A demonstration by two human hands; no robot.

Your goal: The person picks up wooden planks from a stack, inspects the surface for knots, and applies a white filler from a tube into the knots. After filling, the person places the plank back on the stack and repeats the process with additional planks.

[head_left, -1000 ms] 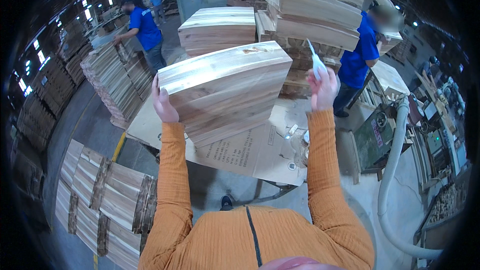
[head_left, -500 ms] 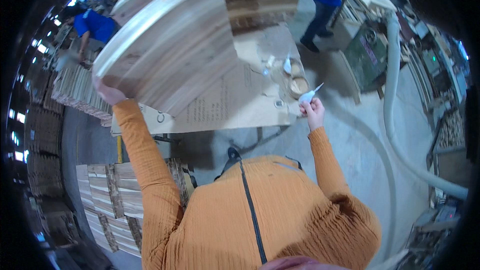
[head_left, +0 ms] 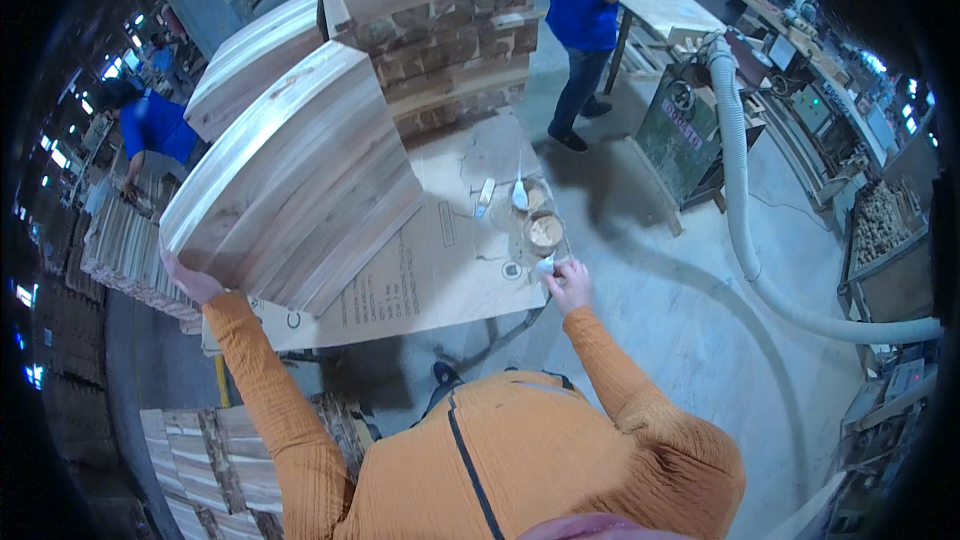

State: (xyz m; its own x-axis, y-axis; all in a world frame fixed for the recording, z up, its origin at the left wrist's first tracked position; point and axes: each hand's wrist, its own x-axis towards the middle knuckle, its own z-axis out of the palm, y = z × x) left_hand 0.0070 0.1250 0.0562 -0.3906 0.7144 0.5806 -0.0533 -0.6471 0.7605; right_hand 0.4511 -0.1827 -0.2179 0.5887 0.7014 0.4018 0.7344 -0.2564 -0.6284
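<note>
A large wooden panel with a curved far edge stands tilted on a sheet of printed cardboard. My left hand grips its lower left corner, with some fingers hidden by the wood. Over the cardboard's right edge, my right hand pinches a small white squeeze bottle, largely covered by the fingers. Just beyond it is a round tub of tan paste. A second white squeeze bottle with a thin nozzle stands behind the tub, beside a small putty knife.
Behind the panel rise stacked wood blocks and another curved panel. One person in blue stands beyond the cardboard; another bends at the left. A pale hose curves along the right floor. Wooden boards lie lower left.
My right hand has moved left and down with the squeeze bottle, bringing it close to the tub. My left hand stays on the panel's corner. The whole view has shifted.
</note>
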